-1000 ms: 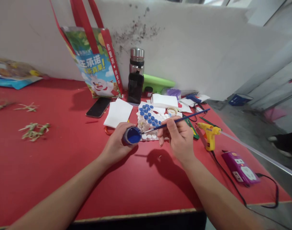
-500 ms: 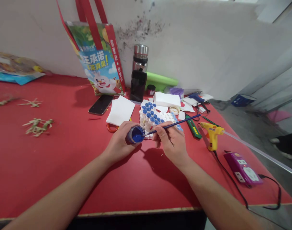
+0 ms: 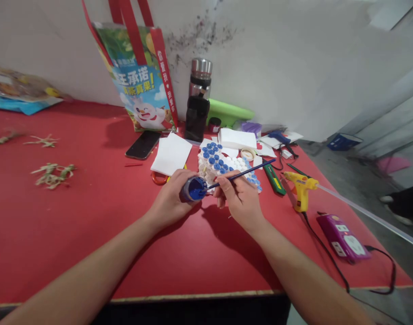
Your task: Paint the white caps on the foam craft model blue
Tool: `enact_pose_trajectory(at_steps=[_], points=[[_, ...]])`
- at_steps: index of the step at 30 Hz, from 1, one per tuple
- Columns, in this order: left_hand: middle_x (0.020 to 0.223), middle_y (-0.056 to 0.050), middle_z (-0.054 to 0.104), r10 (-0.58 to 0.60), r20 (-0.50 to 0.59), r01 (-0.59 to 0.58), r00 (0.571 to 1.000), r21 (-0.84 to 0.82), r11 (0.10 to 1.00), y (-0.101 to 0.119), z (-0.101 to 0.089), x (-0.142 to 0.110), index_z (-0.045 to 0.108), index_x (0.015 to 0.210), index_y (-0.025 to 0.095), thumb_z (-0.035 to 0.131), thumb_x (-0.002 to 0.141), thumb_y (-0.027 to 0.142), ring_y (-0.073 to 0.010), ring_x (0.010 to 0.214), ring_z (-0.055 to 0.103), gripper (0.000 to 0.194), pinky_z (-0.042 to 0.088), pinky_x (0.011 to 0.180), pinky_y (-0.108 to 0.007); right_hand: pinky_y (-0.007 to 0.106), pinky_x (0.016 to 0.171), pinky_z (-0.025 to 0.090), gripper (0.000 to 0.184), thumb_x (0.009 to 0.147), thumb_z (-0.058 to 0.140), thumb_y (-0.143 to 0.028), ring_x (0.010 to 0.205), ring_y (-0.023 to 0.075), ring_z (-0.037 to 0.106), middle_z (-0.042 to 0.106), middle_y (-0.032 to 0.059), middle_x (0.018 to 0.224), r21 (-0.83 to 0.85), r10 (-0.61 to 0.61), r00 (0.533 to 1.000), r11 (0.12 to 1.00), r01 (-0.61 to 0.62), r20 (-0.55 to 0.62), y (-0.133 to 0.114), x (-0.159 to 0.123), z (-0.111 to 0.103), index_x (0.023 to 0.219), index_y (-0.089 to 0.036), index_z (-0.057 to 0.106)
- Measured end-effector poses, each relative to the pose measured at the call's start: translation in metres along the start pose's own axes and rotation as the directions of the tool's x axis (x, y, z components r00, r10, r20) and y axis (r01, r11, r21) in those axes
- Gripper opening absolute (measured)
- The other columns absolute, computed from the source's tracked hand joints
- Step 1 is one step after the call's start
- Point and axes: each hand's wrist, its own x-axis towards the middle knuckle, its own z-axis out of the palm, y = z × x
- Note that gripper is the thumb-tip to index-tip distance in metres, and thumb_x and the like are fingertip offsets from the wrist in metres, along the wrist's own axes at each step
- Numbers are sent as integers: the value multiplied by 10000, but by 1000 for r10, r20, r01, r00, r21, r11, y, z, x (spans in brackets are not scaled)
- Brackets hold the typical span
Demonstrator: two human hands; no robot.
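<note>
My left hand [image 3: 174, 197] is wrapped round a small jar of blue paint [image 3: 194, 189], its mouth tilted toward me. My right hand [image 3: 242, 197] pinches a thin paintbrush [image 3: 242, 174] with a dark blue handle. The brush's tip is inside the mouth of the jar, against the blue paint. Just behind both hands lies a piece covered in small round knobs [image 3: 213, 158], several painted blue and others white. Its near part is hidden by my hands.
To the right lie a green utility knife [image 3: 274, 178], a yellow glue gun [image 3: 300, 187] and a purple power strip [image 3: 344, 239] with cords. White paper [image 3: 171, 153], a phone [image 3: 143, 145], a bottle [image 3: 198, 101] and a carrier bag [image 3: 138, 76] stand or lie behind. Straw figures [image 3: 53, 175] are left.
The brush tip has moved from the jar's rim to inside its mouth, and its handle has shifted slightly left. The view has tilted slightly. Both hands keep their holds.
</note>
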Motion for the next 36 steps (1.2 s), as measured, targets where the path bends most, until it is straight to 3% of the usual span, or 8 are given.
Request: enact_pose_trajectory(at_steps=[36], points=[[1266,-93,743,-57,-11,57,998,6,998,2,-1,2,667,1296,252,807,886,199,-312,1203,714,436,593,1041,-486,224,473,533,376,1115,656,-557,441,100,657,720,-36,648,-39,53,998,998,-53,-20,-3,2,-5,925,-232,649]])
